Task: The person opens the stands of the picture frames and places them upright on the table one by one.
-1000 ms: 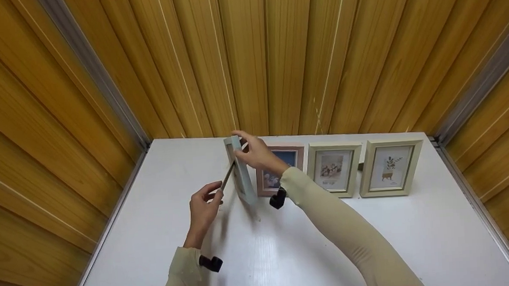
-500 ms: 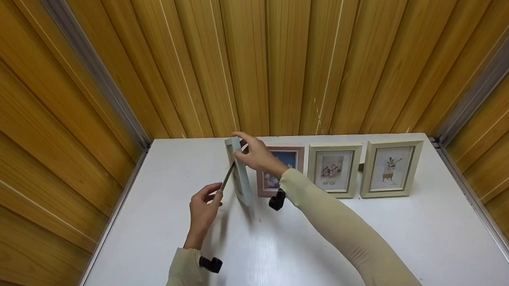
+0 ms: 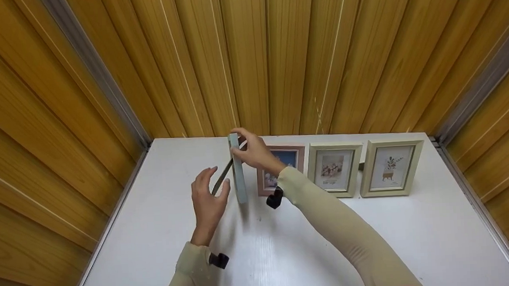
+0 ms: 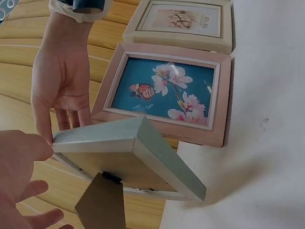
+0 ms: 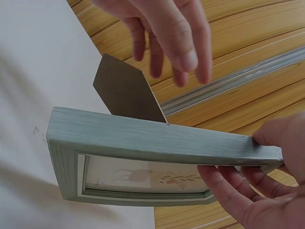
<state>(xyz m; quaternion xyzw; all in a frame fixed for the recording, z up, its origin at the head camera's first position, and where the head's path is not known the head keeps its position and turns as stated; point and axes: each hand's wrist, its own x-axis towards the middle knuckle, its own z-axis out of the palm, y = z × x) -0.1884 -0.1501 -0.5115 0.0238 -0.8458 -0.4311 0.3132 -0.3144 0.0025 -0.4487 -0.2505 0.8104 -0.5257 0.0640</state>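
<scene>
My right hand point(image 3: 257, 152) grips a pale blue-green picture frame point(image 3: 238, 174) by its upper end, thumb on one side and fingers on the other. The frame is held edge-on to the head view. From its back a brown stand leg point(image 5: 127, 88) juts out, swung away from the backing. Beside that leg is my left hand point(image 3: 207, 197), fingers spread and apart from it in the right wrist view. In the left wrist view the frame's tan backing point(image 4: 109, 164) and the dark hinge of the leg show. A faint plant picture point(image 5: 143, 177) fills its front.
To the right, a pink frame point(image 3: 265, 181) with a butterfly and blossoms stands partly behind my right hand. Two cream frames, one with a flower picture point(image 3: 352, 172) and one with a potted plant point(image 3: 416, 165), continue the row on the white table point(image 3: 260, 260). Wood-look walls point(image 3: 250, 64) surround it.
My left hand has let go of the stand leg, its fingers spreading as it moves slightly up and right. The blue-green frame has turned more edge-on and upright in my right hand.
</scene>
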